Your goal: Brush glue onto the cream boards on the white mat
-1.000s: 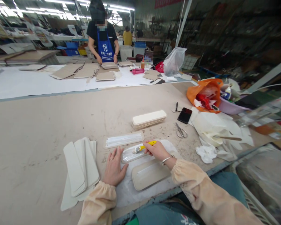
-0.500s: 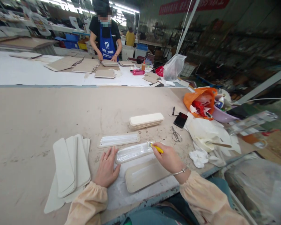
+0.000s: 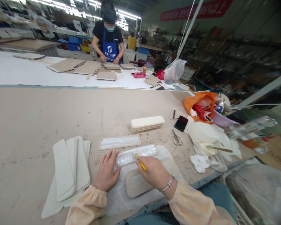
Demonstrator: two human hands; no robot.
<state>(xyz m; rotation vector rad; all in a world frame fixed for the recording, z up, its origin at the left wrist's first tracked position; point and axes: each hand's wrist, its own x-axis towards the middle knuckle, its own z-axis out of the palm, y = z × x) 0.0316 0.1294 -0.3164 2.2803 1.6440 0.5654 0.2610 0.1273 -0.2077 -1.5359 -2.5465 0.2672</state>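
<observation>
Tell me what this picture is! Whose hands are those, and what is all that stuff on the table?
The camera sits on a person's head and looks down, so you see that person's own two hands. The left hand lies flat on the table, at the end of a long shiny strip. The right hand holds a yellow-handled tool with its tip on that strip. Nearby lie a fan of white strips and a cream stack. Scissors, a phone and an orange bag lie to the right. Far off, another person in a blue apron handles cardboard.
</observation>
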